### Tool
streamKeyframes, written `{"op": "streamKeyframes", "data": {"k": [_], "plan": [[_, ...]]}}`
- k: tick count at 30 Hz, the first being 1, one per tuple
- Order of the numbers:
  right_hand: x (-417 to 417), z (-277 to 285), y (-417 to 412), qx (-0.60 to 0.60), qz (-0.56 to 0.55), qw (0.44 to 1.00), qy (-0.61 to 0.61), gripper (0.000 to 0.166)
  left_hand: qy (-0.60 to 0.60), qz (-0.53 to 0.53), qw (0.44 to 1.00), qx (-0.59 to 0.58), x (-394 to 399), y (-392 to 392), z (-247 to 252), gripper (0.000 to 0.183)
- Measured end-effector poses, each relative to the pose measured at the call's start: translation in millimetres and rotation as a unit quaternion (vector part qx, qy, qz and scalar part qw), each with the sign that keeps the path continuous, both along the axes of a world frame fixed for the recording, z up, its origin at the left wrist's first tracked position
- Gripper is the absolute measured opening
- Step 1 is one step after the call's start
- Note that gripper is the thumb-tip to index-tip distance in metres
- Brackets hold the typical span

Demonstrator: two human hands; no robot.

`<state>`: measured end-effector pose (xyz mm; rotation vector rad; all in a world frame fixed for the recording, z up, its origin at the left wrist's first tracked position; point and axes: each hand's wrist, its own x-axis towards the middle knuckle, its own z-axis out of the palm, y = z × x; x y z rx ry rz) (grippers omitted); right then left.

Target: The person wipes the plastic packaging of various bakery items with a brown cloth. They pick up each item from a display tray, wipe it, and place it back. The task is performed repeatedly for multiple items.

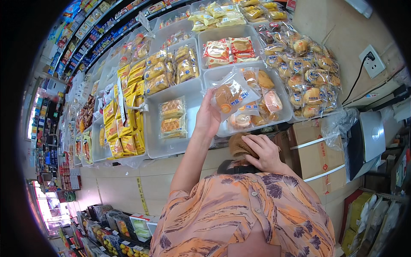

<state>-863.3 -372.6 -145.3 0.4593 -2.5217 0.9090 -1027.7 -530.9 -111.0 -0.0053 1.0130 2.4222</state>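
Observation:
Held up in my left hand (208, 115) is a round brown cake in a clear plastic wrapper (231, 95), above a clear plastic bin (221, 130) of wrapped cakes and buns. My right hand (264, 153) rests lower, near my body, with its fingers on a brown cloth (240, 146). To the left, a clear bin (154, 141) holds a pair of wrapped pastries (172, 117). Behind the cake bin, another holds buns in red and white wrappers (216, 51).
Yellow packets (128, 125) fill a bin at the left. Many bagged buns (316, 77) are piled at the right, beside a strapped cardboard box (321, 157). A black plug sits in a wall socket (374, 64). Packed shelves (96, 35) stand at the upper left.

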Motion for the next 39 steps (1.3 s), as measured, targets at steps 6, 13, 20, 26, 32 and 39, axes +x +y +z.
{"op": "streamKeyframes", "data": {"k": [6, 13, 20, 26, 32, 39], "plan": [[1, -1, 0, -0.008, 0.001, 1.000, 0.000, 0.055, 0.007, -0.008, 1.000, -0.006, 0, -1, -1, 0.037], [-11, 33, 9, 0.050, -0.057, 0.975, 0.211, 0.050, 0.097, -0.011, 0.991, -0.095, 6, 5, -14, 0.041], [-50, 48, 22, 0.038, -0.160, 0.966, 0.200, 0.055, 0.072, -0.029, 0.992, -0.100, 13, 6, -16, 0.037], [-34, 30, 32, -0.042, -0.202, 0.968, 0.145, 0.053, 0.012, 0.009, 1.000, -0.020, 4, -10, -7, 0.037], [-8, 2, 11, -0.066, -0.087, 0.993, 0.043, 0.051, 0.030, 0.070, 0.994, -0.078, -24, -23, -26, 0.039], [2, -15, 5, -0.086, -0.057, 0.995, -0.010, 0.049, 0.039, 0.324, 0.929, -0.175, -73, -32, -37, 0.029]]}}
